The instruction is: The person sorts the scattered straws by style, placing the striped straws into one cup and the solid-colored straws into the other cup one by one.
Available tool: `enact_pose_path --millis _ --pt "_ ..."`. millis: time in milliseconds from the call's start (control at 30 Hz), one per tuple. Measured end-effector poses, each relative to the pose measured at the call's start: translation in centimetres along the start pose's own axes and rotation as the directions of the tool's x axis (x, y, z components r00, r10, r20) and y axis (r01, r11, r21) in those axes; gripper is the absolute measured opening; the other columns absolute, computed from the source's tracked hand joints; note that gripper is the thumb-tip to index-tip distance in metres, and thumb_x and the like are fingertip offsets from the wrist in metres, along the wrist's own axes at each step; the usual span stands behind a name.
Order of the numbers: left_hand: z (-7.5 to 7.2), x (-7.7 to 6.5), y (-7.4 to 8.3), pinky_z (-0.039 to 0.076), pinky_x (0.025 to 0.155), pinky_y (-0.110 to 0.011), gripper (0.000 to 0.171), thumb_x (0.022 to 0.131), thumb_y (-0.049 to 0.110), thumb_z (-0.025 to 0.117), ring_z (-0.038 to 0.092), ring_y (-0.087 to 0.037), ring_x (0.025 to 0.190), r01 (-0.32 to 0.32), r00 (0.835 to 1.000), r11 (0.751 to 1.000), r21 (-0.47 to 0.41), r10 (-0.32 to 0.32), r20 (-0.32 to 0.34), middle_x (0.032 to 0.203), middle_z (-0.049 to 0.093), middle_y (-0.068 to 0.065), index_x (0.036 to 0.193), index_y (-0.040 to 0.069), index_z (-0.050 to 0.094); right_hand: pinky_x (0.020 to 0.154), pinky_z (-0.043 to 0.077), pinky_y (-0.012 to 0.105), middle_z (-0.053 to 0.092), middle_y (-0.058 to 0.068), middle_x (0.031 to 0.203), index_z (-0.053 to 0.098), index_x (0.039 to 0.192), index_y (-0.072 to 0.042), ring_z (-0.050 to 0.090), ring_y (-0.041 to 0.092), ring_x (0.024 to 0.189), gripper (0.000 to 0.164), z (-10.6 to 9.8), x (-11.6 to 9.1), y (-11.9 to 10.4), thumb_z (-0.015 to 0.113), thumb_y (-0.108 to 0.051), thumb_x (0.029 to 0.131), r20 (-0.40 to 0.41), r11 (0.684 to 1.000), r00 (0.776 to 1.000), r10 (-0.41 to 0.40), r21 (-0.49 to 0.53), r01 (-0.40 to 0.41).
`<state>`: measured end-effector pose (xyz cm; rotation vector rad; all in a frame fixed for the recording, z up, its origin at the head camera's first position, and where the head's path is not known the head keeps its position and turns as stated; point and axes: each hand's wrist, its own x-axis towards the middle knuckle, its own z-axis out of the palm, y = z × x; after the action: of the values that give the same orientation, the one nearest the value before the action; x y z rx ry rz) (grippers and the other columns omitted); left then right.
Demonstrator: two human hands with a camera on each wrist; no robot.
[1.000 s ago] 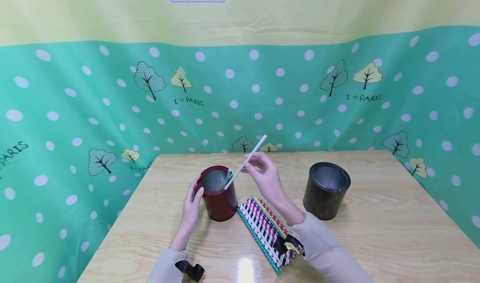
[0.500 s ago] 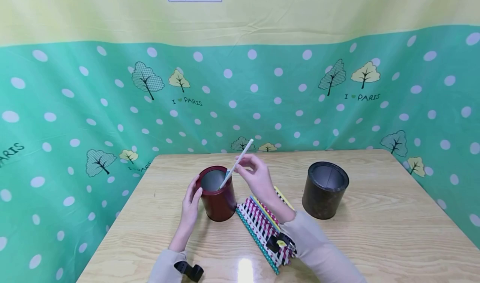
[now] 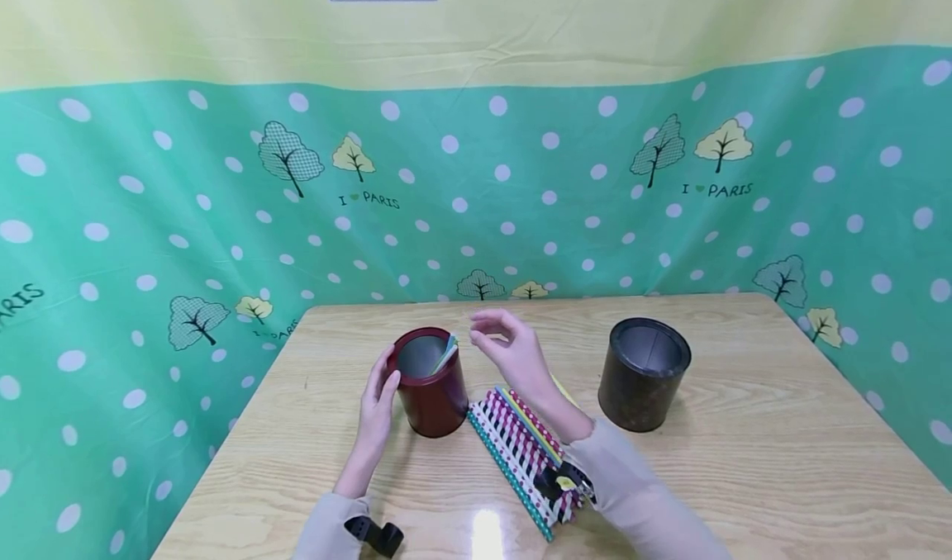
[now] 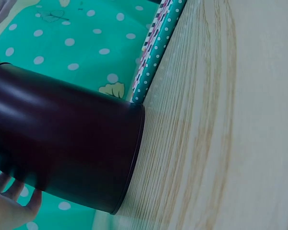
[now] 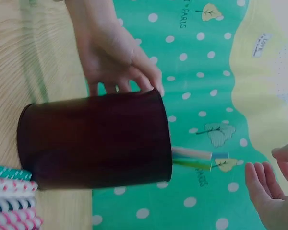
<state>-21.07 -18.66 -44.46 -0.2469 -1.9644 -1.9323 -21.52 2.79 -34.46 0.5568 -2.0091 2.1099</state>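
Note:
The dark red canister stands upright on the table, and my left hand grips its left side, thumb near the rim. Several paper straws lean inside it; the right wrist view shows the ends of a white straw, a green straw and a blue straw past the rim. To the right of the rim, my right hand hovers with loosely bent fingers and nothing between them. A row of patterned straws lies on the table under my right forearm, which hides part of it.
A black canister stands upright on the right of the wooden table. Behind the table hangs a green and yellow curtain with dots and trees. Both wrists carry dark straps.
My right hand moved left with the white straw, then let it go. The straw has dropped into the red canister and leans at its rim. My left hand stays on the canister.

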Motion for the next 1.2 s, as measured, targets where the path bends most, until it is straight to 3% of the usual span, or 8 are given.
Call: enact_pose_path --millis 167,300,400,667,833,1033,1200 --pt "-0.1 0.1 0.0 0.03 0.093 -0.01 0.041 0.094 0.008 0.041 0.038 -0.001 0.115 0.004 1.0 1.0 -0.007 -0.004 0.001 0.136 0.034 -0.018 0.133 0.0 0.034 0.077 0.049 0.026 0.061 0.015 0.093 0.059 0.102 0.003 0.058 0.021 0.085 0.023 -1.6 -0.5 1.2 0.061 -0.002 0.08 0.079 0.987 0.995 0.053 -0.157 -0.04" --pt "0.0 0.3 -0.1 0.031 0.093 -0.011 0.041 0.093 0.009 0.041 0.038 -0.002 0.115 0.004 1.0 1.0 -0.015 -0.004 0.005 0.136 0.035 -0.019 0.133 0.0 0.034 0.073 0.049 0.025 0.062 0.012 0.09 0.06 0.101 0.001 0.059 0.02 0.082 0.021 -2.9 -0.9 2.6 0.06 -0.003 0.081 0.213 0.925 0.97 0.113 -0.38 -0.024" --pt "0.0 0.3 -0.1 0.031 0.093 -0.011 0.041 0.093 0.009 0.042 0.038 -0.002 0.115 0.005 1.0 1.0 -0.02 -0.005 0.008 0.136 0.034 -0.018 0.133 0.0 0.034 0.069 0.049 0.026 0.062 0.012 0.087 0.061 0.098 -0.001 0.058 0.021 0.079 0.018 -3.7 -1.1 3.6 0.058 -0.001 0.081 0.303 0.881 0.939 0.161 -0.474 0.002" --pt "0.0 0.3 0.0 0.03 0.093 -0.011 0.041 0.093 0.007 0.041 0.038 0.0 0.114 0.006 1.0 1.0 -0.023 -0.006 0.005 0.136 0.035 -0.017 0.133 -0.001 0.035 0.061 0.047 0.023 0.059 0.01 0.085 0.06 0.098 0.0 0.056 0.018 0.077 0.018 -5.0 -1.7 6.0 0.057 0.002 0.08 0.355 0.838 0.886 0.299 -0.541 -0.066" --pt "0.1 0.5 0.0 0.03 0.093 -0.011 0.041 0.093 0.006 0.041 0.039 0.001 0.113 -0.003 1.0 1.0 -0.028 0.003 0.008 0.135 0.035 -0.019 0.132 -0.002 0.034 0.061 0.046 0.025 0.058 0.012 0.086 0.059 0.101 0.004 0.055 0.017 0.077 0.022 -5.8 -2.0 7.3 0.059 0.003 0.079 0.384 0.816 0.859 0.338 -0.575 -0.064" --pt "-0.1 0.5 -0.1 0.03 0.093 -0.011 0.041 0.093 0.008 0.042 0.038 0.0 0.114 -0.003 1.0 1.0 -0.026 0.003 0.014 0.136 0.034 -0.019 0.132 -0.001 0.034 0.058 0.045 0.022 0.058 0.01 0.083 0.059 0.098 0.004 0.055 0.018 0.074 0.021 -6.3 -2.8 8.5 0.061 0.002 0.077 0.398 0.79 0.848 0.35 -0.612 -0.038" --pt "-0.2 0.2 -0.2 0.03 0.093 -0.01 0.042 0.093 0.009 0.042 0.037 0.0 0.116 0.007 1.0 1.0 -0.027 -0.006 0.016 0.137 0.033 -0.019 0.133 -0.001 0.034 0.061 0.047 0.025 0.058 0.009 0.081 0.059 0.095 0.002 0.056 0.019 0.075 0.019 -6.9 -3.3 9.1 0.062 0.003 0.076 0.397 0.803 0.845 0.358 -0.593 -0.061"
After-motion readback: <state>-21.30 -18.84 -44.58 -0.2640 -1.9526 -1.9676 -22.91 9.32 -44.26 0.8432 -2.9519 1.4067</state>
